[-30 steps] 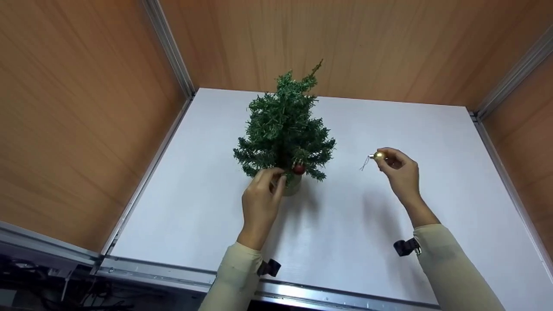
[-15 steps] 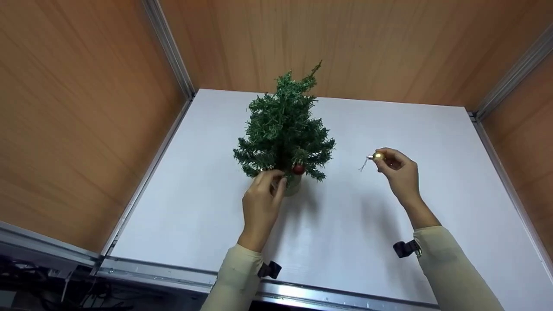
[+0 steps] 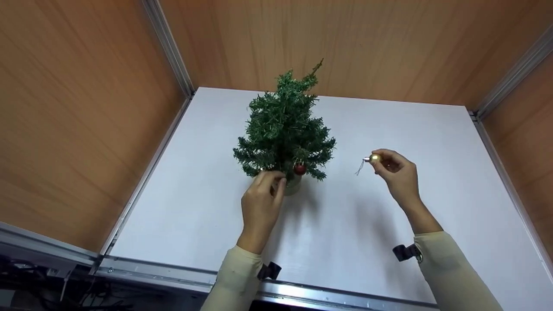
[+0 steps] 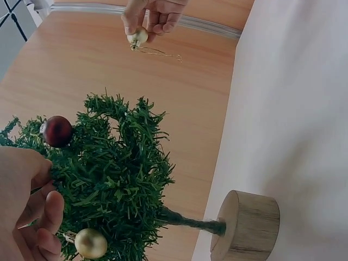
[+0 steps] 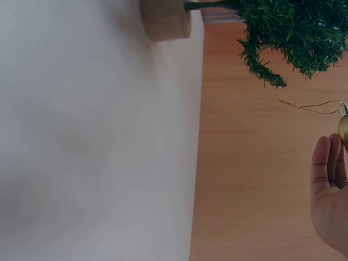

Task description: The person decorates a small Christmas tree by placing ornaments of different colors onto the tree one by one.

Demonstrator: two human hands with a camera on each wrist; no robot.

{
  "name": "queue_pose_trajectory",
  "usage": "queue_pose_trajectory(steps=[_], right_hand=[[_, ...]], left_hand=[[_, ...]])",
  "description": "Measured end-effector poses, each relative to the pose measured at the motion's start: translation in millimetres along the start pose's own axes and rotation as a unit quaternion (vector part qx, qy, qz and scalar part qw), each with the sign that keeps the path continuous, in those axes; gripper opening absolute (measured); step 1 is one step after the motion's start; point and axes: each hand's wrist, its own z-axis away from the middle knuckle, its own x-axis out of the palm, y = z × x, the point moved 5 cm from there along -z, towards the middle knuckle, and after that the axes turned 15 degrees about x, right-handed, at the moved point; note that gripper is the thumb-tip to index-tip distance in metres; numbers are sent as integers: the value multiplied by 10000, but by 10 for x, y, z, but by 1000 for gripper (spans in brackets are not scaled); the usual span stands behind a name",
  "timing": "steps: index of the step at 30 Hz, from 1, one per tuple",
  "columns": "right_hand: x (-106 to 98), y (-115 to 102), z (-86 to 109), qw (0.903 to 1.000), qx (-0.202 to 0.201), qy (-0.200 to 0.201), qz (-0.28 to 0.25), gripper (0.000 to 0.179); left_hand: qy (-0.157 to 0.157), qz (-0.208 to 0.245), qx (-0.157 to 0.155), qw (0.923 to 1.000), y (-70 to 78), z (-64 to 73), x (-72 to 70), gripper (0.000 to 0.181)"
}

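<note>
A small green artificial Christmas tree (image 3: pixel 283 125) stands upright on a round wooden base (image 4: pixel 247 225). My left hand (image 3: pixel 261 203) is at its lower front, pinching a branch between thumb and fingers. Just right of those fingertips hangs a dark red bauble (image 3: pixel 299 168). A gold bauble (image 4: pixel 91 243) hangs beside the same hand in the left wrist view. Out to the right of the tree, my right hand (image 3: pixel 399 175) pinches another gold bauble (image 3: pixel 375 158) above the table. Its thin gold string loop (image 4: pixel 157 53) dangles free, apart from the branches.
The white tabletop (image 3: pixel 194 216) is bounded by wood-grain panels (image 3: pixel 367 47) at the back and both sides. A metal rail (image 3: pixel 324 296) runs along the front edge. Dark cables (image 3: pixel 39 276) lie beyond the table at lower left.
My right hand has shifted slightly left toward the tree with the gold bauble. The left hand stays almost still at the branch.
</note>
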Motion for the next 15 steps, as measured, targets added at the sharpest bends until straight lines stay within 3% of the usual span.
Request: queue_pose_trajectory(steps=[15], right_hand=[[68, -121, 35, 9999, -91, -133, 7, 27]], left_hand=[[58, 75, -79, 9999, -23, -1, -33, 12]])
